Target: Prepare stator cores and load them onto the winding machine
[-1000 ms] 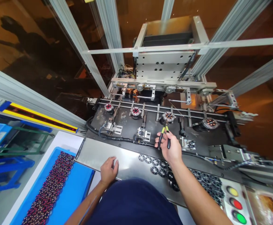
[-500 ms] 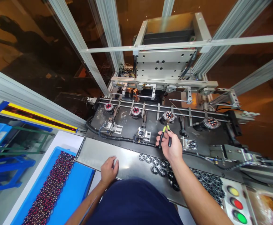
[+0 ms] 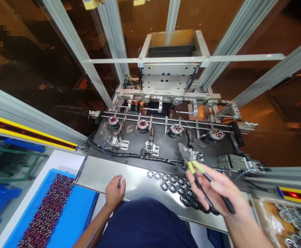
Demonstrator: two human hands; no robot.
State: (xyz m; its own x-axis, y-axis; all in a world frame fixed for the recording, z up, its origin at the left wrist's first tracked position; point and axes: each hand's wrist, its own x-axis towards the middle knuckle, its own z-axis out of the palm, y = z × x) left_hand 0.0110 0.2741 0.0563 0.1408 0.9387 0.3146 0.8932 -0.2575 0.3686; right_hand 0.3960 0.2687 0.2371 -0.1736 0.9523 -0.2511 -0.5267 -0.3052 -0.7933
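My right hand (image 3: pixel 222 193) is closed round a pair of pliers (image 3: pixel 193 167) with black and yellow-green handles. The handles stand apart, and the jaws, blurred by motion, point up and left over the machine's black bed. Below the pliers, small round black-and-silver parts (image 3: pixel 172 187) lie in rows on the metal ledge (image 3: pixel 96 174), some hidden by the hand. My left hand (image 3: pixel 115 191) rests on the ledge's front edge, fingers loosely bent and thumb apart, with no object visible in it. Behind, a round wound part (image 3: pixel 176 128) sits in a holder, with similar ones alongside.
At the left a blue tray (image 3: pixel 82 203) bears a long patch of red-and-black round parts (image 3: pixel 45 210). Metal rods and clamps span the black machine bed (image 3: pixel 135 141). A yellow-edged sensor bar (image 3: pixel 34 132) runs along the left side; a bag of metal rings (image 3: pixel 292 220) is at right.
My right hand has drawn the pliers back from the third holder, towards me and to the right. My left hand stays at the ledge edge. The whole view has shifted slightly.
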